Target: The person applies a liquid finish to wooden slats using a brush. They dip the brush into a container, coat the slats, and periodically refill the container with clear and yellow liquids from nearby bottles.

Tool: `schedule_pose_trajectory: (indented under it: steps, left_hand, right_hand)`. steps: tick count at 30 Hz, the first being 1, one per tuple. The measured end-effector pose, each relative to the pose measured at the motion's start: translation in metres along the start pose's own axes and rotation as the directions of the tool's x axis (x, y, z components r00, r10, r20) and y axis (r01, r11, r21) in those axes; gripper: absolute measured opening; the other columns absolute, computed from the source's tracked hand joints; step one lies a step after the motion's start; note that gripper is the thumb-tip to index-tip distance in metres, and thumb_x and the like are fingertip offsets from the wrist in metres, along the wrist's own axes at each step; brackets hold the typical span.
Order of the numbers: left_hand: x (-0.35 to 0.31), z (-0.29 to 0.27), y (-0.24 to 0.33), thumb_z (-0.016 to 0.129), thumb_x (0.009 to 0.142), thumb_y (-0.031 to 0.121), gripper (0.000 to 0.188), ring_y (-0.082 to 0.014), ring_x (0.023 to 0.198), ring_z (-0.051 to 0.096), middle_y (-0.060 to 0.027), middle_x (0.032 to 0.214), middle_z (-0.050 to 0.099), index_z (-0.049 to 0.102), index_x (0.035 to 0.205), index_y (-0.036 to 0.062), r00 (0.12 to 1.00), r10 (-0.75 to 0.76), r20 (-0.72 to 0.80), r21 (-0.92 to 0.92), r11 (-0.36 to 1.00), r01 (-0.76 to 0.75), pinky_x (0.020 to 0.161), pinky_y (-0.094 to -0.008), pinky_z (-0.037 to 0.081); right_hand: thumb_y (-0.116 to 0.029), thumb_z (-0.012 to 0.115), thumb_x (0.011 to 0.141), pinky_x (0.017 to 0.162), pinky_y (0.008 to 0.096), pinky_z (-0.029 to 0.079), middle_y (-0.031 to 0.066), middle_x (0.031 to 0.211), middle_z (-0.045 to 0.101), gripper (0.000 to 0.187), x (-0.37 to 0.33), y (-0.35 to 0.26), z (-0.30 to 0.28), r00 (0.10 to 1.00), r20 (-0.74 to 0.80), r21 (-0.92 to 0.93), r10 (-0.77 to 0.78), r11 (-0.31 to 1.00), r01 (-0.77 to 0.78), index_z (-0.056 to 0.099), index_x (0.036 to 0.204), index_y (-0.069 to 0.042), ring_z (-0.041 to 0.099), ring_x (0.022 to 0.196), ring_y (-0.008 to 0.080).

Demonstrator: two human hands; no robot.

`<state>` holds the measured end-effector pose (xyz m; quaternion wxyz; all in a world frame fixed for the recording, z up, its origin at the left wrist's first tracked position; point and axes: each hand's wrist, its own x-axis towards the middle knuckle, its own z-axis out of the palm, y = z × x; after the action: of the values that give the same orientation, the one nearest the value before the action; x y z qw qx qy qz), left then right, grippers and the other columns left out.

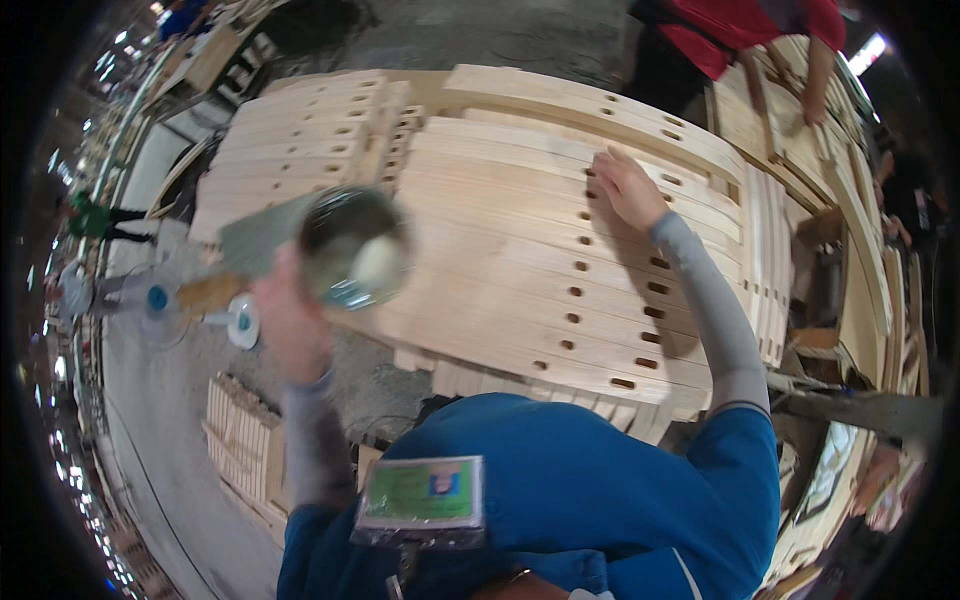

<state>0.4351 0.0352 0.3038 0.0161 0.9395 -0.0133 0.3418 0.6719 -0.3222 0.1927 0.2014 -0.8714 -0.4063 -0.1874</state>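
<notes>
My left hand (288,325) is closed around a clear round container (335,225), held up above the left end of the wooden boards. A pale rounded thing (377,264) shows inside it; motion blur hides what it is. Under my right hand (634,192) lie pale wooden boards (490,260), packed side by side, with oval slots near their right ends. The fingers of that hand are stretched out, touching the boards beside the slots, and grip nothing that I can see.
More slotted boards (300,135) lie at the far left. A greyish flat panel (262,235) sits behind the container. To the left stands a fan (160,300), blurred. A person in a red shirt (755,25) works at the far right near wooden frames. Stacked slats (245,440) rest on the floor.
</notes>
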Motion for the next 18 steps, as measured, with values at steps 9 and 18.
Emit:
schedule_pose_trajectory:
  steps: [9, 18]
  left_hand:
    - [0.054, 0.030, 0.080, 0.046, 0.090, 0.012, 0.022, -0.0134, 0.095, 0.055, -0.0074, 0.103, 0.057, 0.051, 0.107, -0.0017, 0.936, 0.022, 0.350, -0.805, -0.503, 0.313, 0.083, -0.0278, 0.043]
    - [0.041, 0.035, 0.088, 0.046, 0.090, 0.015, 0.023, -0.0115, 0.092, 0.056, -0.0059, 0.102, 0.059, 0.052, 0.106, 0.0002, 0.877, 0.280, 0.391, -0.733, -0.481, 0.481, 0.081, -0.0250, 0.044]
  right_hand:
    - [-0.010, 0.060, 0.079, 0.093, 0.0328, 0.039, 0.0104, 0.119, 0.050, 0.045, 0.020, -0.191, -0.010, 0.947, -0.192, 0.921, 0.258, 0.380, 0.084, 0.046, 0.121, -0.007, 0.049, 0.109, 0.0217]
    - [-0.018, 0.058, 0.081, 0.101, 0.0346, 0.030, 0.0106, 0.131, 0.038, 0.056, -0.028, -0.223, 0.002, 0.863, -0.239, 0.830, 0.445, 0.555, -0.056, 0.033, 0.130, -0.006, 0.038, 0.119, 0.0201]
